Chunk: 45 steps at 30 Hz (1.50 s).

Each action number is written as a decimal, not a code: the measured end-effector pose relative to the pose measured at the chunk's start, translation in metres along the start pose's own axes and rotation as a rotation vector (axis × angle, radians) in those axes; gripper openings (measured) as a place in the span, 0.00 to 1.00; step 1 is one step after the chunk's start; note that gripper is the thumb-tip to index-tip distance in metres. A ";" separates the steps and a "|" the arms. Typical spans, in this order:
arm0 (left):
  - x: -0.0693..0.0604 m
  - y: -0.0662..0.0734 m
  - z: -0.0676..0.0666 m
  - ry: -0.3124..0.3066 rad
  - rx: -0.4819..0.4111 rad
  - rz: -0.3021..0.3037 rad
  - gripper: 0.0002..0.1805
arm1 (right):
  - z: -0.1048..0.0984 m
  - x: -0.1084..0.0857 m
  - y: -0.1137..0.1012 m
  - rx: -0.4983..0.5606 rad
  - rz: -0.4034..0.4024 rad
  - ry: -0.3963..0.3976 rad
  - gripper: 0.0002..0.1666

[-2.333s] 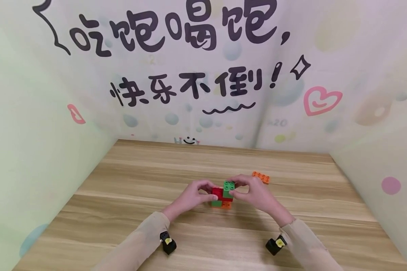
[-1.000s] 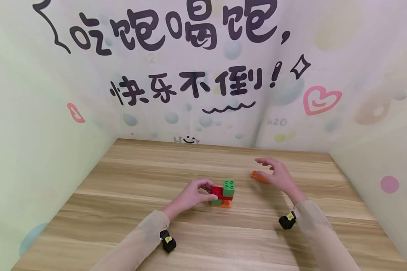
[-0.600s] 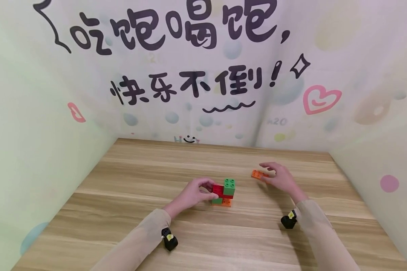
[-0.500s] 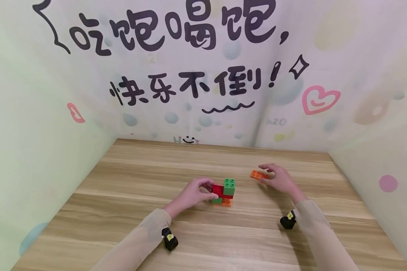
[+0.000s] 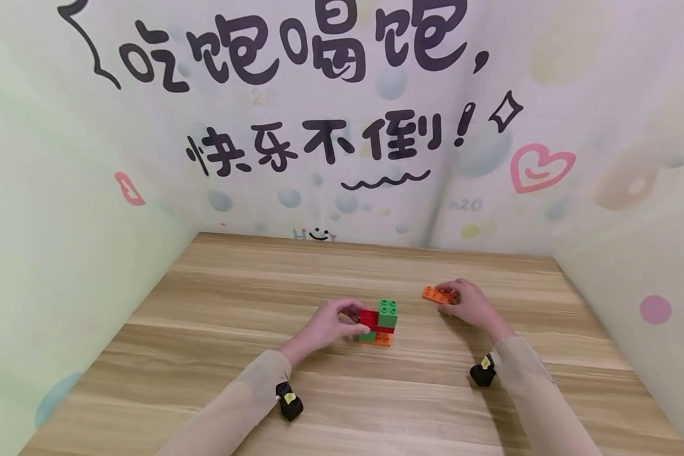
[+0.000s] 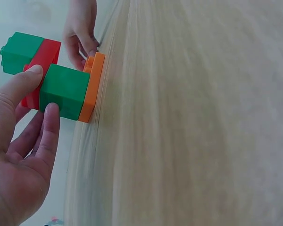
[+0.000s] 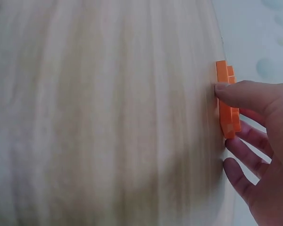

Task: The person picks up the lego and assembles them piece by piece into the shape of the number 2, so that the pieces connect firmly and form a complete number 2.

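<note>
A small stack of toy building bricks stands on the wooden table. An orange plate forms its bottom, then a green brick, a red brick and, at the right end on top, another green brick. My left hand grips the stack, thumb on the red brick in the left wrist view and a fingertip at the lower green brick. Farther right, my right hand pinches a flat orange studded brick by its right end, thumb along its near side. That brick lies on the table.
A printed cloth wall with large black characters rises behind the table, with pale walls at either side. A black wrist camera hangs at the left sleeve, and another black wrist camera at the right sleeve.
My right hand has left the upper green brick, moved right to the loose orange brick and closed its fingers on it. The left hand has stayed on the stack, shifting only slightly.
</note>
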<state>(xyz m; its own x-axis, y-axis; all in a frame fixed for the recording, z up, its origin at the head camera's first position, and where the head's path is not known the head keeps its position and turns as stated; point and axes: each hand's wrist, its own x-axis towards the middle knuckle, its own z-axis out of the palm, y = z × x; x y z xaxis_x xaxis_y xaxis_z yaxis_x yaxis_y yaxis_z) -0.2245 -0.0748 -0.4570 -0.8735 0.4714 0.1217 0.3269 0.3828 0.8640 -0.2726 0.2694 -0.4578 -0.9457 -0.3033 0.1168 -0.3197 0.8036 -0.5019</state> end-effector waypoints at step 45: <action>0.002 -0.002 0.005 0.005 0.000 0.002 0.18 | -0.043 0.011 -0.066 -0.057 -0.184 0.183 0.23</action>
<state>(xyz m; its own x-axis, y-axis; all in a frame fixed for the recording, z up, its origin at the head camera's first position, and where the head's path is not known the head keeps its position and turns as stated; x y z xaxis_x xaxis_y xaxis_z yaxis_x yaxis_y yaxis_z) -0.2257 -0.0709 -0.4610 -0.8749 0.4677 0.1257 0.3282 0.3820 0.8639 -0.2646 0.2352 -0.3863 -0.8644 -0.3534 0.3576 -0.4853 0.7725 -0.4096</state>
